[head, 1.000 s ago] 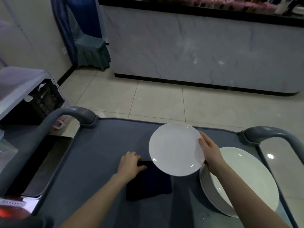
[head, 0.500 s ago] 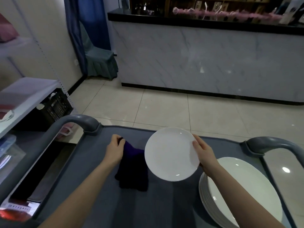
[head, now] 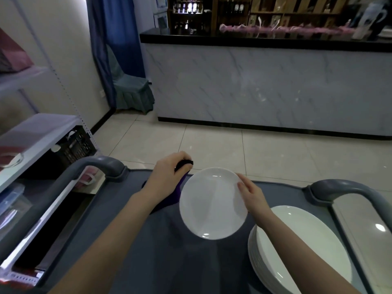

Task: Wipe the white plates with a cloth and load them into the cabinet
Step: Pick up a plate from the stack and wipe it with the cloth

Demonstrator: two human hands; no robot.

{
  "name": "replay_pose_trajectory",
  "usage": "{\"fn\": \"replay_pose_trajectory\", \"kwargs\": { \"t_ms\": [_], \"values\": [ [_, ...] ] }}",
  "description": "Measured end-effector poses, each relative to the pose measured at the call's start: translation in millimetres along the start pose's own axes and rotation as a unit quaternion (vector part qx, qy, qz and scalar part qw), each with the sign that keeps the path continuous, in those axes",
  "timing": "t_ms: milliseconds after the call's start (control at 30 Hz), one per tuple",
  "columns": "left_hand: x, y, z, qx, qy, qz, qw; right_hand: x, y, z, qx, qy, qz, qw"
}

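Cloth (head: 169, 198) lifted off the cart (head: 131, 240) in the left hand's (head: 167, 175) grip, right hand (head: 252, 196) pinching a raised plate (head: 212, 206): wiping looks imminent.

The cloth (head: 168, 199) is mostly hidden: the left hand (head: 167, 176) gripping it covers its top, and the plate (head: 212, 205) covers its right side, so its full shape cannot be told. The right hand (head: 253, 196) holds the plate's rim, and whatever reaches behind it is out of sight. The stack of plates (head: 301, 251) runs off the bottom edge and cannot be counted. The bottles (head: 186, 8) on the far shelves are too small and blurred to read.
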State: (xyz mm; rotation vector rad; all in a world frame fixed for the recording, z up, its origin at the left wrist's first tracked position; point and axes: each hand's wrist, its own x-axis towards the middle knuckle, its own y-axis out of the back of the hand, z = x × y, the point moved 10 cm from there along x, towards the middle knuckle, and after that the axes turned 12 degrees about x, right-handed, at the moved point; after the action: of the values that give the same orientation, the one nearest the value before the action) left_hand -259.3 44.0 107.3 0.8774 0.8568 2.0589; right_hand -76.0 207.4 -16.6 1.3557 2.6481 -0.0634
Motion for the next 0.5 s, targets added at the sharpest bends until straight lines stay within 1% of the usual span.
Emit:
{"fn": "replay_pose_trajectory", "kwargs": {
  "t_ms": [100, 200, 233, 267, 300, 333, 367, 400, 433, 467, 500],
  "values": [
    [3, -16, 33, -0.026, -0.043, -0.050, 0.997, -3, -6, -4, -0.004, 0.013, -0.015, 1.000],
    [-12, -54, 48, -0.035, -0.041, -0.129, 0.990, -7, -4, 2, 0.032, -0.003, 0.004, 0.999],
    [-22, -72, 48, -0.051, -0.026, -0.178, 0.982, -9, -1, 4, 0.052, -0.010, 0.015, 0.998],
    [-35, -93, 46, -0.080, 0.000, -0.243, 0.967, -11, 2, 4, 0.068, -0.013, 0.025, 0.997],
    [-49, -112, 43, -0.113, 0.027, -0.309, 0.944, -12, 5, 4, 0.075, -0.012, 0.032, 0.997],
    [-60, -124, 40, -0.147, 0.045, -0.345, 0.926, -13, 7, 3, 0.075, -0.010, 0.033, 0.997],
    [-65, -126, 37, -0.168, 0.048, -0.339, 0.924, -15, 9, 3, 0.075, -0.008, 0.032, 0.997],
    [-62, -118, 32, -0.160, 0.039, -0.292, 0.942, -17, 11, 3, 0.077, -0.008, 0.032, 0.996],
    [-56, -103, 26, -0.114, 0.019, -0.219, 0.969, -19, 14, 3, 0.085, -0.011, 0.036, 0.996],
    [-53, -87, 20, -0.041, -0.010, -0.137, 0.990, -21, 16, 4, 0.096, -0.016, 0.042, 0.994],
    [-54, -78, 20, 0.036, -0.052, -0.080, 0.995, -23, 19, 4, 0.105, -0.021, 0.047, 0.993]
  ]
}}
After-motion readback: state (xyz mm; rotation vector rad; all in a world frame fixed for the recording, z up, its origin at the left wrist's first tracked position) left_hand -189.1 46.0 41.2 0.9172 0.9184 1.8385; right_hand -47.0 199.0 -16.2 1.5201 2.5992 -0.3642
